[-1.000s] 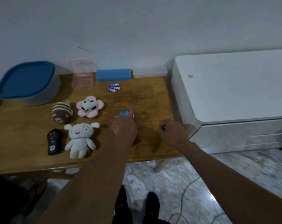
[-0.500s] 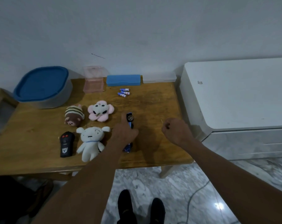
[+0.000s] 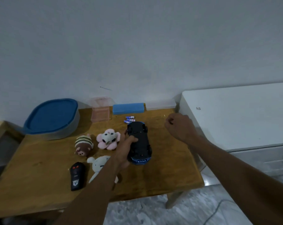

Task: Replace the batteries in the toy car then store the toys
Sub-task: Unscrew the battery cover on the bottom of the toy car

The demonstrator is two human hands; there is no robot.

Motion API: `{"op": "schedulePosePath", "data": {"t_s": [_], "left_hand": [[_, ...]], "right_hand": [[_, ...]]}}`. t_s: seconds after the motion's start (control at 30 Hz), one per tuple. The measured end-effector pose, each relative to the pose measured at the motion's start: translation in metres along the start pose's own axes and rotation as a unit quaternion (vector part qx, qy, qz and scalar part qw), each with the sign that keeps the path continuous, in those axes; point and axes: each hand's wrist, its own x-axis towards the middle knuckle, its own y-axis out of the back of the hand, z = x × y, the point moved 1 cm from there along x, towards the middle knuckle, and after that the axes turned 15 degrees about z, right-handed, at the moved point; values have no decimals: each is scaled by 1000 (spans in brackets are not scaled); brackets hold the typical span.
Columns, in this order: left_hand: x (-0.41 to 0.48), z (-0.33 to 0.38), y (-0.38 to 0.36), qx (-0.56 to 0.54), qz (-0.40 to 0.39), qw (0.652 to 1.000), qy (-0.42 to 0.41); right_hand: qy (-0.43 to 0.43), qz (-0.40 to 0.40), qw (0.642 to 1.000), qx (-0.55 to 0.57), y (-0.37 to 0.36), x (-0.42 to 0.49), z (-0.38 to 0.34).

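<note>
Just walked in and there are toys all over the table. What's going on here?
A person is working on a toy car. Their left hand holds it upside down above the wooden table, dark underside facing up. The right hand hovers curled near the table's right edge; whether it holds anything is unclear. Loose batteries lie just beyond the car. Three plush toys and a black remote lie on the table, not yet stored.

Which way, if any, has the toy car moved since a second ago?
Yes. The left hand has turned the toy car underside up; its far end now reaches the batteries, formerly clear.
</note>
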Motion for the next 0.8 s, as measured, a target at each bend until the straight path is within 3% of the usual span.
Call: {"op": "schedulePosePath", "data": {"t_s": [0.23,0.53,0.8], "left_hand": [[12,27,-4,45,-55,997,9],[17,31,6,102,-162,981,-10],[10,34,-2,107,-162,978,-81]], "right_hand": [[-19,41,999,-9,9,13,-22],[-39,33,999,-15,-3,7,-32],[18,-7,1000,18,4,22,-39]]}}
